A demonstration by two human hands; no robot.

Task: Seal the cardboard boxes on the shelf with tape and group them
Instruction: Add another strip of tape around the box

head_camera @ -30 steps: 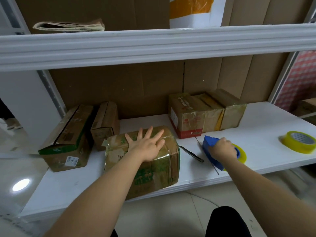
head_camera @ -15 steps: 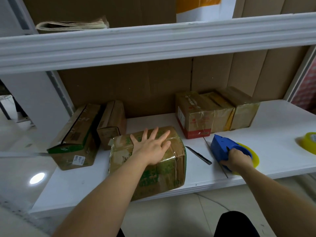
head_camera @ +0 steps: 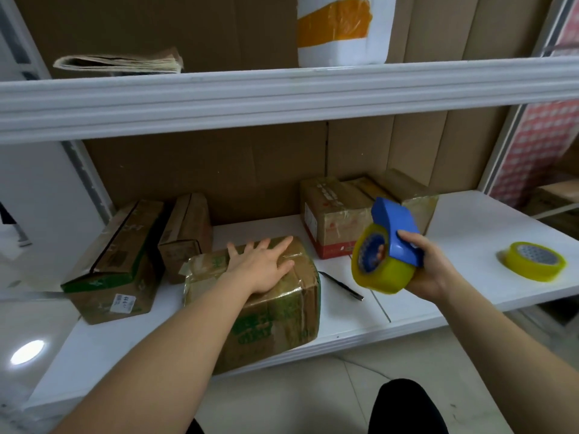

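A brown cardboard box with green print [head_camera: 275,314] sits at the front edge of the white shelf [head_camera: 463,296]. My left hand [head_camera: 263,264] lies flat on its top with fingers spread. My right hand [head_camera: 429,264] grips a blue tape dispenser [head_camera: 398,233] loaded with a yellow tape roll [head_camera: 380,270], held in the air above the shelf, right of the box. Two long boxes [head_camera: 125,261] [head_camera: 186,236] lie at the left. A group of three boxes [head_camera: 338,220] stands at the back, partly hidden behind the dispenser.
A spare yellow tape roll [head_camera: 532,261] lies on the shelf at the right. A dark knife or pen [head_camera: 341,285] lies between the front box and my right hand. Above the upper shelf board [head_camera: 282,89] rest folded cardboard [head_camera: 122,62] and a white-orange package [head_camera: 341,29].
My right hand has lifted the tape dispenser off the shelf and turned it so the roll faces me. My left hand stays flat on the front box.
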